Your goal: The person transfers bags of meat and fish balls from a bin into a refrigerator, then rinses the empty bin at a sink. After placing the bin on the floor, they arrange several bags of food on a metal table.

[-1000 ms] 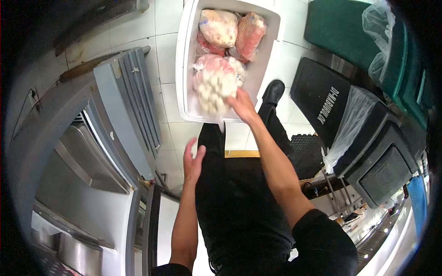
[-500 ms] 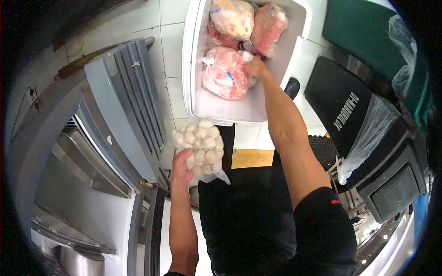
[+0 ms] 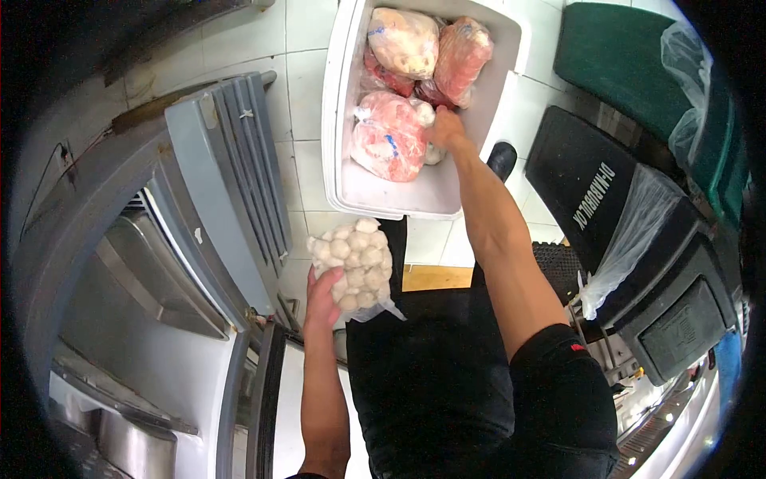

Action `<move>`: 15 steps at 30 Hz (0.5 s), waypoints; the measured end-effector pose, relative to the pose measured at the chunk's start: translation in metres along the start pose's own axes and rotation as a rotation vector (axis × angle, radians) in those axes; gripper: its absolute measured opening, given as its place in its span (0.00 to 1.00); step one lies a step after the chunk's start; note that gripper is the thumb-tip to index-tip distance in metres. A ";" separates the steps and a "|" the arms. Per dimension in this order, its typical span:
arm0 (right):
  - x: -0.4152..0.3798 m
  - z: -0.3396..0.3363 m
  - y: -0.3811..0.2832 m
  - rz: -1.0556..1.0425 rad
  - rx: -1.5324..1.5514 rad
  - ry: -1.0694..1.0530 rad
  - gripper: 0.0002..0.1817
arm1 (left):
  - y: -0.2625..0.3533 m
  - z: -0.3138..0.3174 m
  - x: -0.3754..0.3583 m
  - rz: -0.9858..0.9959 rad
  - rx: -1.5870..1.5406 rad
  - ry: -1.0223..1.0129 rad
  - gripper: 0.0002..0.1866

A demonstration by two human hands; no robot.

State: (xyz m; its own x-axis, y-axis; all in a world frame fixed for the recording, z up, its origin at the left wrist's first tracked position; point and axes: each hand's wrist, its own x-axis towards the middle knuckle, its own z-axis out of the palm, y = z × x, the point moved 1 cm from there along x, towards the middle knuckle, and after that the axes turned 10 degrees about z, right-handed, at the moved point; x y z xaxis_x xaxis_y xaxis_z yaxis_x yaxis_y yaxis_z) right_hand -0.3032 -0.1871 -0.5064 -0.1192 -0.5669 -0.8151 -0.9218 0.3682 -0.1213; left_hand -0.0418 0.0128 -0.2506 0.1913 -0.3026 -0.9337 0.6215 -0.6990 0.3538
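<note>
My left hand is closed on the near side of a clear plastic bag of pale meatballs, held in front of my black apron. Inside the white tub, my right hand is closed on a second bag of pale meatballs, its fingertips partly hidden. That bag lies half covered beside a bag of pink meat. Toward the tub's far end are a bag of yellowish-pale meat and a bag of red meat.
To the left stands an open fridge or freezer with a grey ribbed door edge. At right are a black lettered lid, a crumpled clear plastic bag and a green container. White tiles cover the floor.
The held bag of meatballs has shifted slightly down in view with my left hand. My right hand stays in the tub at the second bag, slightly lower in view.
</note>
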 end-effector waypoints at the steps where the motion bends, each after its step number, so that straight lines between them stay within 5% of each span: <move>1: -0.001 -0.001 -0.001 0.020 0.080 0.064 0.31 | 0.003 0.009 -0.003 0.015 0.003 -0.002 0.34; 8: -0.128 -0.078 -0.007 -0.102 0.060 0.298 0.25 | 0.013 0.057 -0.044 0.143 0.275 0.033 0.28; 10: -0.170 -0.124 -0.002 -0.094 0.297 0.362 0.21 | 0.012 0.061 -0.054 0.159 0.303 0.010 0.25; 15: -0.258 -0.207 0.053 -0.216 1.070 -0.053 0.28 | 0.018 0.083 -0.090 0.241 0.373 -0.048 0.25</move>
State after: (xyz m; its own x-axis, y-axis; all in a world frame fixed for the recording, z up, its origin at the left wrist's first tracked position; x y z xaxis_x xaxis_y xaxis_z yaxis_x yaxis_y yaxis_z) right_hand -0.3980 -0.1736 -0.1853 0.0462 -0.6733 -0.7379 -0.1205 0.7295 -0.6733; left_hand -0.1107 -0.0261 -0.1563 0.2562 -0.5088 -0.8219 0.2451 -0.7883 0.5644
